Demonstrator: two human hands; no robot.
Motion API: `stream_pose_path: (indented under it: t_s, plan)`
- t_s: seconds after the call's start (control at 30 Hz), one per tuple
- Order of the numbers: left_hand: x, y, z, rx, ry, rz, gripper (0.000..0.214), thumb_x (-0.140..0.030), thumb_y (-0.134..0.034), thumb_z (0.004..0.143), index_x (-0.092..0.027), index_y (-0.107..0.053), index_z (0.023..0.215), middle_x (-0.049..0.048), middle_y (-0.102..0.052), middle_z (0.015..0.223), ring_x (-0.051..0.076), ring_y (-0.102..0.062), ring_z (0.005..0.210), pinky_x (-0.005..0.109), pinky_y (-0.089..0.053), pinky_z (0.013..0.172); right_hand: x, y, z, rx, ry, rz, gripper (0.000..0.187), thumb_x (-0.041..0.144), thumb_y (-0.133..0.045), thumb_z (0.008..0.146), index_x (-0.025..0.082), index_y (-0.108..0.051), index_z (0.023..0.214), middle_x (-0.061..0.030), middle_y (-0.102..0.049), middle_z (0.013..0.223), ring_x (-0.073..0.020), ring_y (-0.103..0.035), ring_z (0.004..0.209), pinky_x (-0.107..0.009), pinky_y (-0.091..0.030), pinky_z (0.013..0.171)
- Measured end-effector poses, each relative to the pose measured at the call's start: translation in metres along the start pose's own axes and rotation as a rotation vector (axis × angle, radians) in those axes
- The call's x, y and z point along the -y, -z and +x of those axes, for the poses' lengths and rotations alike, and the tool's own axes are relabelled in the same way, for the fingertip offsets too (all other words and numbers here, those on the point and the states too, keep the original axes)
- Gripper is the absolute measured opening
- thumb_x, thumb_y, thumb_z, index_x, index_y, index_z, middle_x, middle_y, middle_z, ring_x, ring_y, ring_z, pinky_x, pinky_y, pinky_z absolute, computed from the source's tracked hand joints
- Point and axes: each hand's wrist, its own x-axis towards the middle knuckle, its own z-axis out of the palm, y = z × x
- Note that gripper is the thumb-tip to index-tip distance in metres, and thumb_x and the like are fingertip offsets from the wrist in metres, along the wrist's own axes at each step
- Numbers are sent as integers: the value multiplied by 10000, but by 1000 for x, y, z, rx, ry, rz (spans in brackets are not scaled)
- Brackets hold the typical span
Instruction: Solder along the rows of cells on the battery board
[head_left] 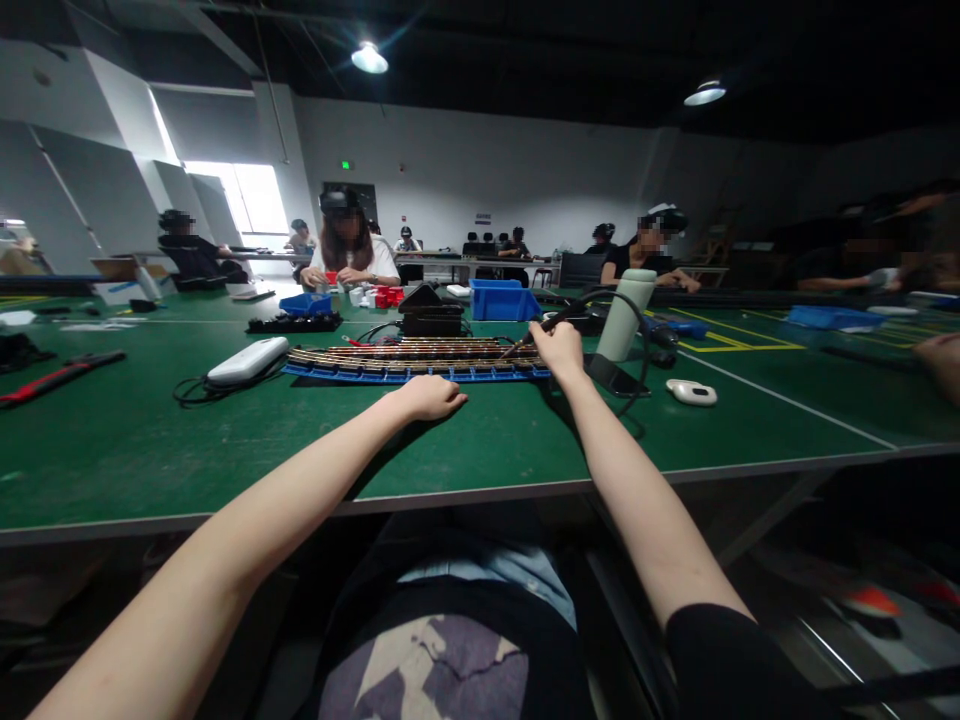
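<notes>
My right hand (559, 347) is closed round a thin dark tool with a black cable (564, 316), its tip lying over the right end of a long circuit board (416, 357) set in a blue holder. My left hand (433, 397) rests on the green table (225, 440) just in front of the board, fingers curled in, nothing visible in it. A black box (431, 312) stands behind the board.
A white power bank with a cable (247, 361) lies left of the board. A pale green bottle (625, 314), a phone and a small white device (691, 392) are on the right. Blue bins (502, 300) and several seated people are farther back.
</notes>
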Motion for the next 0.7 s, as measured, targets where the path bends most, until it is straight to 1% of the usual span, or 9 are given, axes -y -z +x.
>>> stream_pose_path:
  t_s: [0.7]
  plan:
    - [1, 0, 0, 9, 10, 5, 521, -483, -244, 920, -170, -657, 970, 135, -693, 947, 265, -649, 913, 322, -471, 730, 3, 2, -3, 17, 9, 7, 325, 405, -494, 813, 139, -669, 742, -118, -679, 754, -208, -616, 684, -291, -444, 660]
